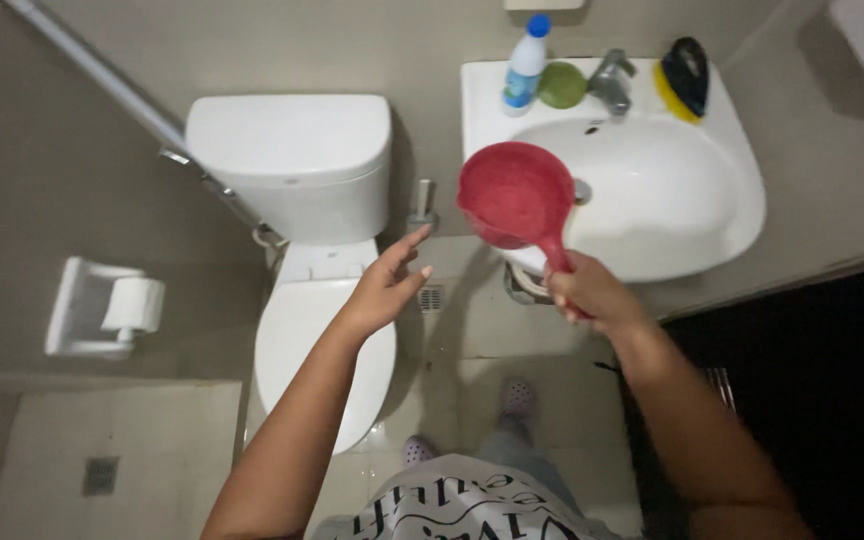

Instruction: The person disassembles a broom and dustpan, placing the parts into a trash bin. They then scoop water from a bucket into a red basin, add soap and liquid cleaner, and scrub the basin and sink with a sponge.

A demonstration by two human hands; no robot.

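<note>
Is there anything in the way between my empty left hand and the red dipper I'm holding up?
Nothing visible. The left hand is open in the air beside the red dipper, which the right hand grips by its handle; only open space lies between them.

Your right hand (pixel 592 292) grips a red plastic dipper (pixel 515 193) with a matt, faintly grainy bowl. The sink (pixel 722 200) and toilet (pixel 292 160) look like smooth, glossy white ceramic. The tap (pixel 612 80) is shiny metal, the bottle (pixel 524 68) plastic, the floor tiles (pixel 132 450) slightly glossy.
</note>
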